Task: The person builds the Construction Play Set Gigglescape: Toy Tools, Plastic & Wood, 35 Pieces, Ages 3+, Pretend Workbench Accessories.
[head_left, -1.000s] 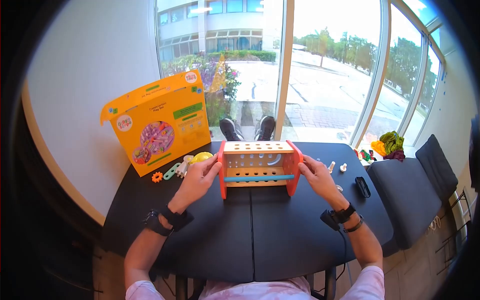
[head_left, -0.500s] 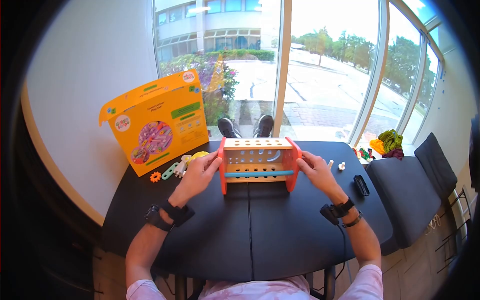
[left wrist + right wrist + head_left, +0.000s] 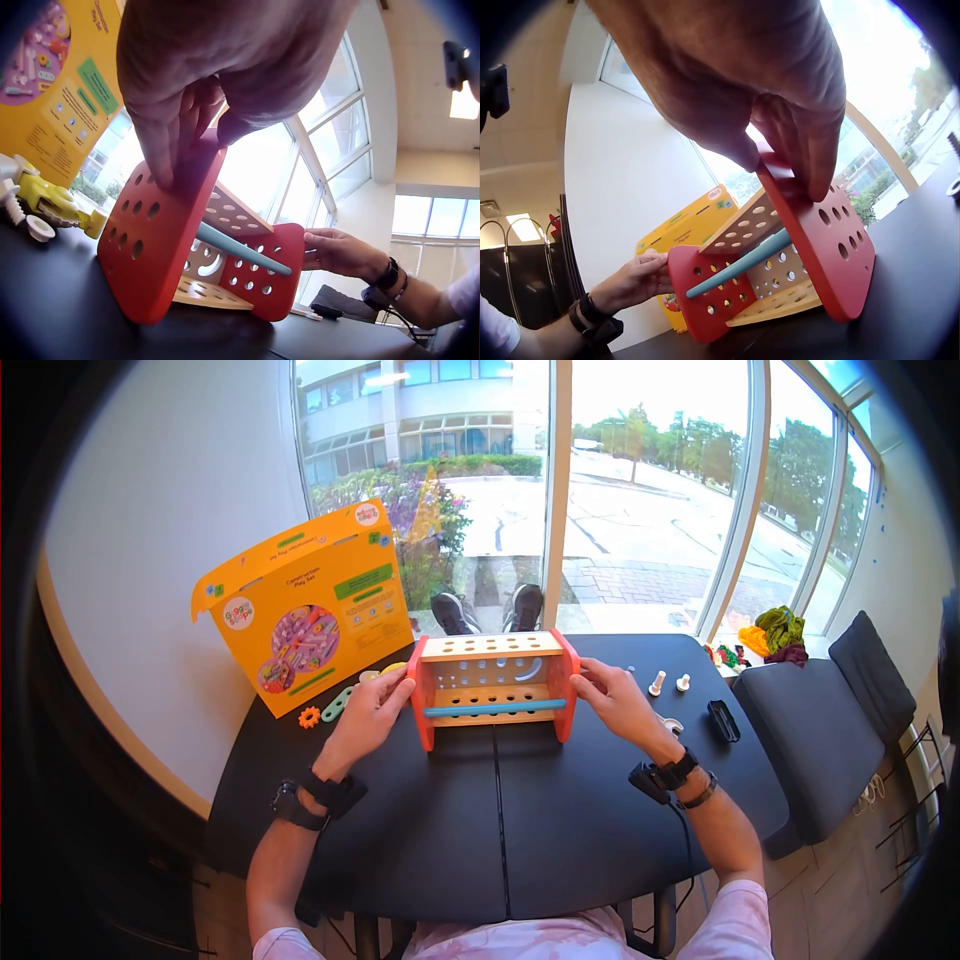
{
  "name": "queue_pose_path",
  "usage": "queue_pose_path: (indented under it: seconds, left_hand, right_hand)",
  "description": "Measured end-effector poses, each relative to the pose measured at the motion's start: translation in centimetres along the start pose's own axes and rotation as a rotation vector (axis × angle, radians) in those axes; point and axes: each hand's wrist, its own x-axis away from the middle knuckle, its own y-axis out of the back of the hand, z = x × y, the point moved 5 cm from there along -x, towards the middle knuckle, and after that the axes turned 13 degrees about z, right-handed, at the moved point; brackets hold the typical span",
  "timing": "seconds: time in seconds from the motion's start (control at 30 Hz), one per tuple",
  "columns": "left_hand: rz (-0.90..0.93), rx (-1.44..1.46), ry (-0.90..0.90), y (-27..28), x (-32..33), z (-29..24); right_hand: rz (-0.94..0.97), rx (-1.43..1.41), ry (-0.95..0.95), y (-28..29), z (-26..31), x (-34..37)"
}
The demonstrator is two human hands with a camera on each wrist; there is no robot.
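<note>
A toy toolbox (image 3: 490, 648) with red end panels, pale perforated wooden boards and a blue rod (image 3: 495, 708) stands upright on the black table. At its left end my left hand (image 3: 362, 710) pinches the top of the red panel (image 3: 154, 232) between thumb and fingers. My right hand (image 3: 622, 705) grips the opposite red panel (image 3: 832, 255) the same way, fingers on the outer face. Both panels have rows of round holes. The rod runs across between them, on the side facing me.
An orange play-set box (image 3: 300, 610) stands at the back left. Before it lie an orange gear (image 3: 309, 717), a teal strip (image 3: 339, 705) and a yellow piece (image 3: 56, 196). To the right are white bolts (image 3: 657, 683), a wrench-like piece (image 3: 672, 725) and a black case (image 3: 722, 721).
The toolbox has shifted a little to the left on the table, both hands moving along with it. Their hold on the two red panels stays the same.
</note>
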Motion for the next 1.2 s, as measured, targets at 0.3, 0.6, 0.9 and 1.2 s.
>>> queue_pose_path:
  seconds: [0.3,0.6,0.9,1.2]
  left_hand:
    - [-0.004,-0.033,0.008,-0.3,0.2,-1.2]
    - [0.127,0.037,0.020,-2.1,-1.0,-1.9]
    - [0.188,0.137,-0.059,-3.5,-3.4,-1.6]
    - [0.040,-0.180,0.045,2.2,-2.7,-1.1]
  right_hand:
    - [-0.001,0.028,-0.010,0.4,0.4,0.2]
    - [-0.069,0.188,-0.082,2.5,0.7,1.1]
    - [-0.084,0.202,-0.158,3.8,0.1,2.1]
    - [-0.077,0.194,-0.203,10.5,-2.2,3.5]
